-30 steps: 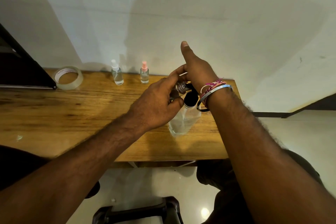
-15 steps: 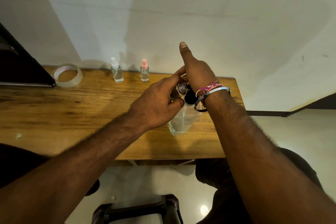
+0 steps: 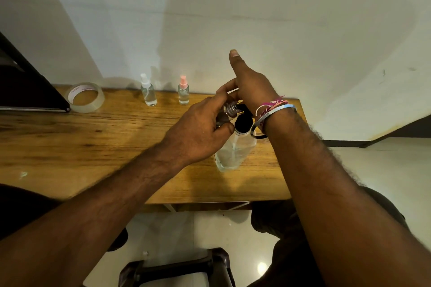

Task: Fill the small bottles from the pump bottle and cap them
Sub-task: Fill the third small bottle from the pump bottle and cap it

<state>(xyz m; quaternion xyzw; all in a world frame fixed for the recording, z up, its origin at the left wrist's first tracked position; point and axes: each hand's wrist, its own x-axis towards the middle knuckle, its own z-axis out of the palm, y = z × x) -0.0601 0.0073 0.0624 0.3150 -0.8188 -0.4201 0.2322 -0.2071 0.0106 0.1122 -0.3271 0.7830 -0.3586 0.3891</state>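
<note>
A clear pump bottle (image 3: 233, 155) with a black pump head stands near the table's right front. My left hand (image 3: 198, 133) grips a small open bottle (image 3: 229, 109) and holds its threaded neck tilted up against the pump's spout. My right hand (image 3: 251, 91) rests over the pump head with the thumb pointing up, and its fingers are hidden behind it. Two capped small bottles stand at the back of the table: one with a white sprayer (image 3: 148, 92) and one with a pink sprayer (image 3: 183, 91).
A roll of clear tape (image 3: 85, 98) lies at the back left beside a dark slanted panel (image 3: 23, 86). The wooden table (image 3: 93, 147) ends just right of the pump bottle. A dark stool (image 3: 177, 270) stands on the floor below.
</note>
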